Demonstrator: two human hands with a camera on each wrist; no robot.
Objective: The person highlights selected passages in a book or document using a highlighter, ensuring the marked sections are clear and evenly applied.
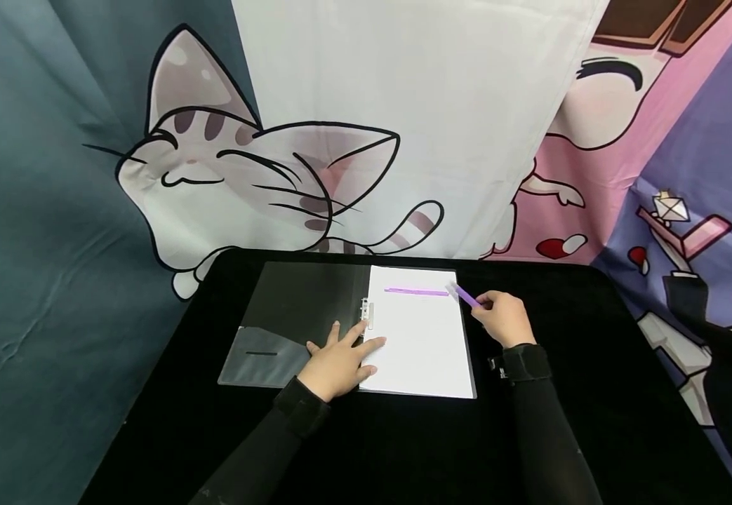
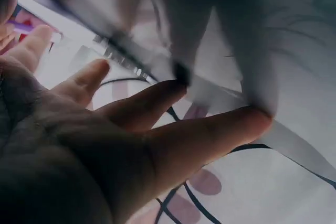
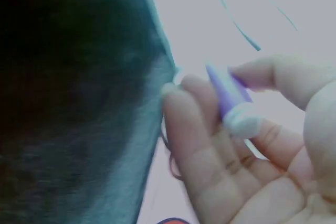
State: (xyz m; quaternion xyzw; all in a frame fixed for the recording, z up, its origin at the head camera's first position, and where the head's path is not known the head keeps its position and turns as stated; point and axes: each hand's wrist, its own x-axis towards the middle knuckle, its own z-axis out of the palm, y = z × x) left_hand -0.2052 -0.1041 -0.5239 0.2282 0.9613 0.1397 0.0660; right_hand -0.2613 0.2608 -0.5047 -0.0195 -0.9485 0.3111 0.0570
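Observation:
A dark ring binder (image 1: pixel 309 294) lies spread flat, with white paper (image 1: pixel 416 344) on its right side. Near the top of the sheet runs a purple line (image 1: pixel 416 292). My right hand (image 1: pixel 506 317) pinches a purple marker (image 1: pixel 467 297) between thumb and fingers, its tip at the sheet's upper right edge, close to the line's right end. In the right wrist view the marker (image 3: pixel 231 95) shows its whitish rear end. My left hand (image 1: pixel 337 365) rests with fingers spread across the binder's spine and the paper's left edge, just below the metal clip (image 1: pixel 366 312).
The binder lies on a black-covered table (image 1: pixel 429 449), close to its far edge. A cloth backdrop (image 1: pixel 441 84) with a cartoon cat and other figures hangs right behind the table. The binder's left cover has a grey pocket (image 1: pixel 264 361) with a slit.

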